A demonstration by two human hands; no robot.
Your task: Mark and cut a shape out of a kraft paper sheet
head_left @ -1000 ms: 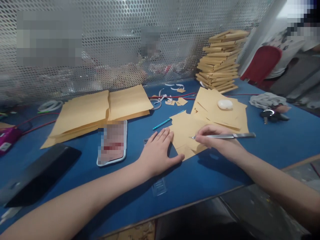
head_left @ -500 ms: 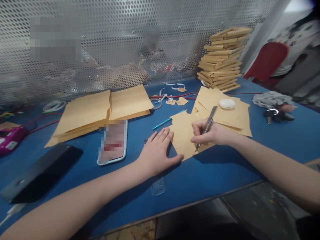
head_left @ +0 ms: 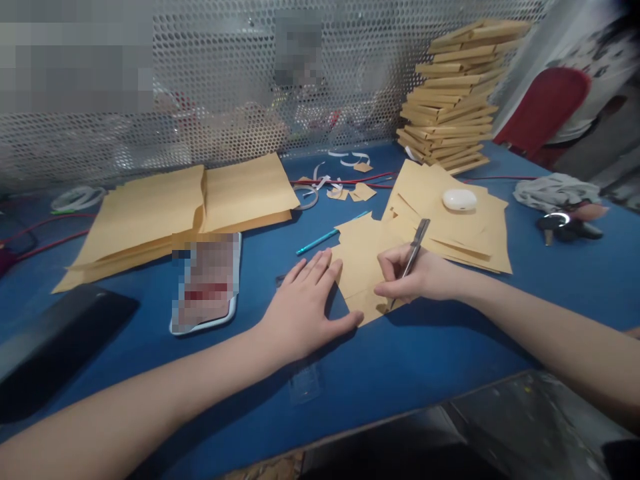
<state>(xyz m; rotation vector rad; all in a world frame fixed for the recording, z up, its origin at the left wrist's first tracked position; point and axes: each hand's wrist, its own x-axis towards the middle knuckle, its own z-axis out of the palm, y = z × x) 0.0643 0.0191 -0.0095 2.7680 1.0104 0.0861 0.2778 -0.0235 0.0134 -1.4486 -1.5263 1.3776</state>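
My left hand (head_left: 305, 303) lies flat on the blue table (head_left: 450, 333), fingers stretched out, its fingertips and thumb touching the left edge of a small brown paper piece (head_left: 361, 263). My right hand (head_left: 415, 277) is closed on a slim metal knife (head_left: 415, 250), held like a pen with its tip down on the lower right of that paper. A clear ruler (head_left: 305, 381) shows partly under my left wrist.
Large brown envelopes (head_left: 165, 213) lie at the left, a fanned pile of brown sheets (head_left: 475, 220) with a white case (head_left: 459, 199) at the right, a tall stack (head_left: 457, 93) behind. A phone (head_left: 206, 283), teal pen (head_left: 330, 235), black case (head_left: 55, 340), keys (head_left: 565, 227) and paper scraps lie about. A person sits far right.
My right hand turned the knife from lying level, pointing right, to standing upright like a pen with its tip on the paper. My left hand stayed put.
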